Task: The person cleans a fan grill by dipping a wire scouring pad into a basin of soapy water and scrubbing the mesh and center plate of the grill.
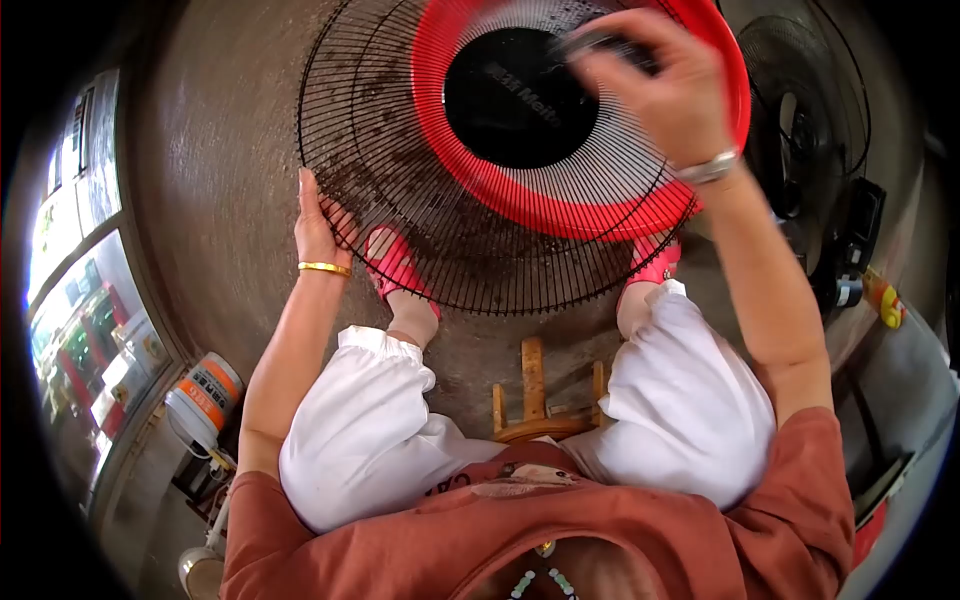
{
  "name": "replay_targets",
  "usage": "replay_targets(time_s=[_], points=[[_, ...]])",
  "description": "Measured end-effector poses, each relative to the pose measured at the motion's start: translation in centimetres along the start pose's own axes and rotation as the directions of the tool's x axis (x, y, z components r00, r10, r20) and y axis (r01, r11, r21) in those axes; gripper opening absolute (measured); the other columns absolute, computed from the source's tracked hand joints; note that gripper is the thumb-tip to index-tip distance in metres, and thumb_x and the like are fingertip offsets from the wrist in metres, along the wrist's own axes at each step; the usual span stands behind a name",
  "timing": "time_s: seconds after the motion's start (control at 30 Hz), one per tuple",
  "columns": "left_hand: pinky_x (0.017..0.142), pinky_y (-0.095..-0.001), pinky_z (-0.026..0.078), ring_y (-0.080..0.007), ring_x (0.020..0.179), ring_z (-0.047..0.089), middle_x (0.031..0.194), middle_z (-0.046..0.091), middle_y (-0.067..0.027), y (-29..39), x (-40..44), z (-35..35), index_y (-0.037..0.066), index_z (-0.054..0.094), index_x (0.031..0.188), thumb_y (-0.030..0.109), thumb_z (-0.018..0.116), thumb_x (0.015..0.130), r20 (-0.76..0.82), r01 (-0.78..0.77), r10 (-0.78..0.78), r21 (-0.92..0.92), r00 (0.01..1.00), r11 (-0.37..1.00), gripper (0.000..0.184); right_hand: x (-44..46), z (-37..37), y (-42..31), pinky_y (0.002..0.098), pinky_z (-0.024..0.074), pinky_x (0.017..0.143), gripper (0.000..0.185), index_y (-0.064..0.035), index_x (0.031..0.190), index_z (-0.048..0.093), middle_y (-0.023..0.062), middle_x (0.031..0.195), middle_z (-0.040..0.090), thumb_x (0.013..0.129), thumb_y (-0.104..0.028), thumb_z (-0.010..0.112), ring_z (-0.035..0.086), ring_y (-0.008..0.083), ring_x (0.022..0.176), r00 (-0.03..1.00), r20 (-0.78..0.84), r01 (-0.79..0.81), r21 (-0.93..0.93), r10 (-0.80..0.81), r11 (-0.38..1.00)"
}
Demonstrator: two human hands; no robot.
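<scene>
A black wire fan guard (370, 150) with a round black centre cap (515, 120) is tilted over a red plastic basin (560, 215). My left hand (322, 218) is closed on the guard's near left rim, thumb outside and fingers curled through the wires. Above the right part of the cap, my right hand (665, 85) is blurred by motion. Its fingers are wrapped round a dark brush-like object (625, 45), too smeared to make out fully. Whether that object touches the guard, I cannot tell. Wet dark patches show on the floor through the wires.
A standing fan (800, 120) with its guard is at the right. Below my lap is a wooden stool (533, 380). A white and orange bucket (205, 395) stands at the left near a glass door (90, 330). My pink shoes (392, 262) are by the guard's near edge.
</scene>
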State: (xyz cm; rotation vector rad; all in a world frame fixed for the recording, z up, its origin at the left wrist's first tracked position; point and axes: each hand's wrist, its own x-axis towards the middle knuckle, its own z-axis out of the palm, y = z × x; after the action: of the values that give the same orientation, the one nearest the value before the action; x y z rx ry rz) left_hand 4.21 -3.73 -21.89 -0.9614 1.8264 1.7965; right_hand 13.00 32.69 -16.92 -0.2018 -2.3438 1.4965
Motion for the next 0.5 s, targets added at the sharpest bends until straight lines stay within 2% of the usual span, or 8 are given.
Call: replay_targets(time_s=[0.03, 0.1, 0.17, 0.23, 0.37, 0.4, 0.43, 0.5], points=[[0.035, -0.0229, 0.019, -0.0063, 0.038, 0.023, 0.051, 0.026, 0.0087, 0.2, -0.1, -0.2, 0.022, 0.035, 0.063, 0.06, 0.069, 0.081, -0.01, 0.009, -0.009, -0.001, 1.0, 1.0, 0.054, 0.7, -2.0, 1.1, 0.0224, 0.0516, 0.072, 0.02, -0.0011, 0.101, 0.068, 0.0036, 0.088, 0.071, 0.082, -0.009, 0.073, 0.066, 0.0087, 0.078, 0.993, -0.038, -0.104, 0.093, 0.108, 0.99], [0.036, -0.0233, 0.019, -0.0065, 0.039, 0.024, 0.052, 0.026, 0.0083, 0.5, 0.2, -0.5, 0.022, 0.034, 0.063, 0.061, 0.07, 0.079, -0.061, -0.008, 0.009, 0.012, 0.998, 1.0, 0.056, 1.3, -5.4, 3.6, 0.0226, 0.0509, 0.066, 0.022, -0.0051, 0.1, 0.071, 0.0036, 0.088, 0.071, 0.08, -0.013, 0.074, 0.065, 0.009, 0.075, 0.923, -0.287, -0.214, 0.17, 0.256, 0.962], [0.036, -0.0231, 0.02, -0.0063, 0.039, 0.025, 0.053, 0.027, 0.0081, 0.8, 0.5, -1.2, 0.022, 0.033, 0.064, 0.062, 0.072, 0.077, -0.129, -0.023, 0.028, 0.039, 0.991, 0.999, 0.057, 1.2, -8.6, 7.9, 0.0256, 0.0516, 0.072, 0.027, -0.0045, 0.103, 0.071, 0.0066, 0.092, 0.072, 0.08, -0.019, 0.074, 0.066, 0.0124, 0.08, 0.877, -0.364, -0.322, 0.037, 0.313, 0.946], [0.037, -0.022, 0.02, -0.0061, 0.04, 0.026, 0.053, 0.027, 0.0079, 1.7, 1.2, -2.5, 0.021, 0.034, 0.064, 0.062, 0.072, 0.076, -0.081, -0.033, 0.035, 0.023, 0.996, 0.999, 0.057, 0.3, -10.6, 13.8, 0.0306, 0.0516, 0.079, 0.039, -0.0053, 0.111, 0.068, 0.0107, 0.097, 0.072, 0.079, -0.028, 0.074, 0.068, 0.0185, 0.089, 0.918, -0.301, -0.368, -0.412, 0.257, 0.833], [0.036, -0.0214, 0.021, -0.0055, 0.039, 0.027, 0.053, 0.029, 0.0081, 3.6, 1.9, -4.3, 0.022, 0.036, 0.064, 0.062, 0.072, 0.076, -0.106, -0.068, 0.07, 0.024, 0.992, 0.997, 0.056, -1.9, -7.5, 16.1, 0.0399, 0.0505, 0.085, 0.039, -0.0088, 0.112, 0.065, 0.0155, 0.105, 0.068, 0.08, -0.03, 0.07, 0.064, 0.032, 0.099, 0.922, -0.045, -0.299, -0.71, 0.384, 0.637], [0.036, -0.0212, 0.022, -0.0054, 0.039, 0.027, 0.053, 0.03, 0.0082, 3.9, 2.0, -4.4, 0.022, 0.036, 0.064, 0.062, 0.072, 0.076, -0.118, -0.08, 0.082, 0.026, 0.99, 0.996, 0.056, -2.5, -6.6, 17.9, 0.043, 0.0501, 0.083, 0.036, -0.0093, 0.11, 0.064, 0.0141, 0.105, 0.067, 0.08, -0.029, 0.069, 0.063, 0.0347, 0.098, 0.949, -0.023, -0.225, -0.751, 0.315, 0.621], [0.036, -0.0211, 0.022, -0.0052, 0.039, 0.028, 0.053, 0.031, 0.0083, 4.2, 2.0, -4.5, 0.022, 0.036, 0.064, 0.062, 0.072, 0.076, -0.127, -0.091, 0.094, 0.028, 0.987, 0.995, 0.056, -2.8, -5.8, 18.1, 0.0449, 0.0503, 0.083, 0.035, -0.0109, 0.111, 0.063, 0.0135, 0.106, 0.065, 0.081, -0.028, 0.068, 0.061, 0.0334, 0.101, 0.955, -0.014, -0.201, -0.768, 0.298, 0.608], [0.036, -0.0204, 0.024, -0.0049, 0.039, 0.029, 0.053, 0.032, 0.0085, 4.8, 1.5, -4.5, 0.022, 0.037, 0.064, 0.061, 0.074, 0.076, -0.125, -0.105, 0.107, 0.026, 0.986, 0.994, 0.055, -3.7, -4.4, 18.8, 0.0442, 0.0506, 0.087, 0.035, -0.0141, 0.113, 0.063, 0.0141, 0.109, 0.064, 0.08, -0.026, 0.068, 0.06, 0.0313, 0.105, 0.903, 0.149, -0.043, -0.902, 0.403, 0.431]])
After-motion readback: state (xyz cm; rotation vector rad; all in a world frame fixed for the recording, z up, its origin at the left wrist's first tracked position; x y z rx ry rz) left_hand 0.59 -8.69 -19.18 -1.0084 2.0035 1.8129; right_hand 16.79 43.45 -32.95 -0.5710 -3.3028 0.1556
